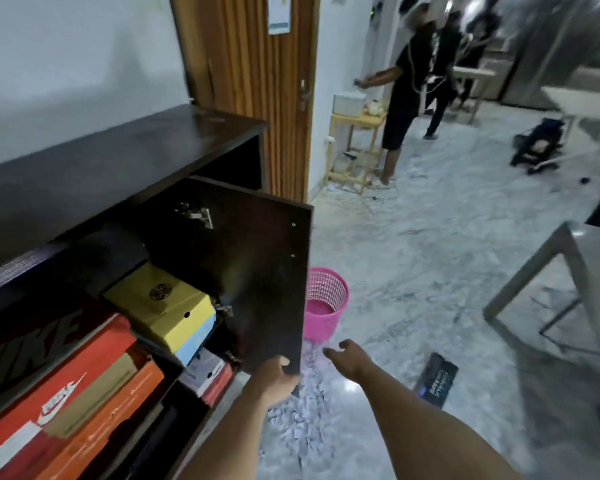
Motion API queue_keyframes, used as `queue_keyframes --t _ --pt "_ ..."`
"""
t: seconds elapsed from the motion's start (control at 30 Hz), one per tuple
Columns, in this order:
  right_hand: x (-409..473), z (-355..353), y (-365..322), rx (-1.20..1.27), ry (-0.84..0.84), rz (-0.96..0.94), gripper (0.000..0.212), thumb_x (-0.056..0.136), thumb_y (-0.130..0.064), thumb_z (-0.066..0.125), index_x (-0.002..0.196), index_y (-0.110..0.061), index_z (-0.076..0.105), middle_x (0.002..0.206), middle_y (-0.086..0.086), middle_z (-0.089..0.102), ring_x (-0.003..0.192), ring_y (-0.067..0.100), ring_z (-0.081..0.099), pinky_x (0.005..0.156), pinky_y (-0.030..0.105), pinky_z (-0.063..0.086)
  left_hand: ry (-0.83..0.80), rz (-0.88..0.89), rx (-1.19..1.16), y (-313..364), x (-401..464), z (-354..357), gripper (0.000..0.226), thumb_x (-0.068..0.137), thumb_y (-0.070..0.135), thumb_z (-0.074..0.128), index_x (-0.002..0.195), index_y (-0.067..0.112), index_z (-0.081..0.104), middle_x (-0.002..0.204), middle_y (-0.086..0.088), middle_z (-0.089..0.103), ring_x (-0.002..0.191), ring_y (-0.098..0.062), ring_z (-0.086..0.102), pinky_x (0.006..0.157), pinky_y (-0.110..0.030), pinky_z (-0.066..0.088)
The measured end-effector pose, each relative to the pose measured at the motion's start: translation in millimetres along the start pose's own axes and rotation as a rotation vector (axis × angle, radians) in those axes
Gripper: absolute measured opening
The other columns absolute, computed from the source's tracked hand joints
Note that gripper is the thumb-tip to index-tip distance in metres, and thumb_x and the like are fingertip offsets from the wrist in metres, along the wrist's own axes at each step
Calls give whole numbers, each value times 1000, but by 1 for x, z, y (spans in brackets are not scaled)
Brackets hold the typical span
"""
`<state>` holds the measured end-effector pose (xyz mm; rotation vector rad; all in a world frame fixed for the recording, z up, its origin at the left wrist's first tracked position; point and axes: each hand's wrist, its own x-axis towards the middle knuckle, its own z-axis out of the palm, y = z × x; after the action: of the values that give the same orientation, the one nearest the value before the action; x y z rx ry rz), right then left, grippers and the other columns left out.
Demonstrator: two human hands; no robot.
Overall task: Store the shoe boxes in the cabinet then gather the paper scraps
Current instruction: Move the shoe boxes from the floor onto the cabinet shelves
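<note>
Left hand [277, 375] gripping cabinet door [257, 271] at lower edge; right hand [347, 358] loosely open, empty; shoe boxes [160, 306] shelved inside; paper scraps [302, 414] on floor below: light, flimsy, best scooped in handfuls.

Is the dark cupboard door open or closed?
Open. The cabinet door swings out from the cabinet, so the yellow shoe box inside shows. The left hand grips its bottom corner.

Your shoe boxes [160, 306] sit in the cabinet [118, 161], left of its door [253, 271]; the basket [326, 306] stands behind the door, scraps [302, 420] before it.
</note>
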<state>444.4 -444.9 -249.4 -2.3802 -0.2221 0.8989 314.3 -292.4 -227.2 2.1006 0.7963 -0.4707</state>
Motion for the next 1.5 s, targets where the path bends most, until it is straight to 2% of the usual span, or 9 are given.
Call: queue_keyframes --t 0.17,0.33,0.43,0.57,0.8,1.03,1.17,1.33,1.5 --pt "-38 -69 73 124 146 91 81 95 -52 62 153 -3 36 156 18 43 140 33 47 111 37 41 -96 198 158 87 -7 53 49 85 35 56 124 6 60 130 -20 63 107 -28 67 76 -34 55" --pt "-47 -123 150 238 242 204 81 93 -57 61 153 -7 38 152 17 47 135 34 51 103 39 46 -176 323 287 170 7 105 60 89 38 54 144 17 47 143 -11 55 119 -27 61 91 -34 53" --pt "-11 -140 218 302 258 278 72 82 -67 61 131 -15 52 125 14 60 109 30 62 91 38 54 -240 374 340 205 25 146 58 94 36 53 148 18 43 153 -5 46 132 -24 52 99 -30 45" --pt "43 -150 306 373 252 354 97 58 -72 57 136 -13 55 126 10 67 108 29 66 95 43 56 -318 356 391 227 72 203 57 95 38 55 146 17 45 153 -4 47 135 -22 50 105 -28 43" --pt "113 -218 337 534 179 465 55 103 -32 58 147 -2 44 147 19 51 123 31 55 75 24 40 -490 165 397 267 219 318 57 95 41 56 146 19 45 150 -4 50 132 -23 54 102 -30 46" --pt "340 -169 520 632 136 728 66 96 -50 63 146 -11 46 151 12 50 134 29 51 104 30 43 -570 -29 284 271 421 497 48 92 37 61 138 25 52 140 -3 58 114 -22 65 89 -29 51" --pt "456 -129 626 641 143 773 65 94 -51 64 145 -14 48 146 12 55 124 29 58 96 32 47 -528 -116 208 235 553 599 47 91 34 64 136 25 52 133 -8 61 87 -18 67 79 -31 55" --pt "550 -73 717 745 179 793 75 89 -58 68 149 -20 44 149 8 52 125 29 57 102 44 50 -494 -168 176 172 688 692 81 82 49 71 151 25 36 148 -11 51 120 -30 63 99 -40 52" --pt "593 -17 753 977 151 706 69 78 -60 79 137 -37 53 124 -13 65 113 25 65 83 49 57 -566 -239 -134 141 721 745 51 84 54 73 128 35 60 115 2 74 93 -14 74 84 -35 59"
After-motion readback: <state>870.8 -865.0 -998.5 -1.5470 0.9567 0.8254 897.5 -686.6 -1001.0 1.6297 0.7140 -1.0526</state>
